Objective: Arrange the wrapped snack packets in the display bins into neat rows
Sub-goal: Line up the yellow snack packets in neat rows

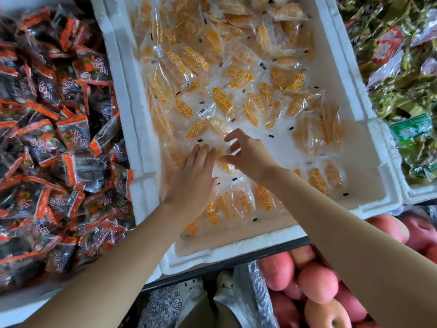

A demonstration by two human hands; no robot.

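While the right hand (248,157) curls over one packet (222,164), grip unclear, that packet lies just left of its thumb at frame centre, long axis roughly up-down, beside the flat, straight-fingered left hand (194,178), inside the white bin (142,138).

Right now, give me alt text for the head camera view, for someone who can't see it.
Two bare hands handle clear-wrapped orange snack packets in a white foam bin: left hand flat on them, right hand beside it, fingers curled. Dark red packets lie to the left, green packets to the right, apples below.
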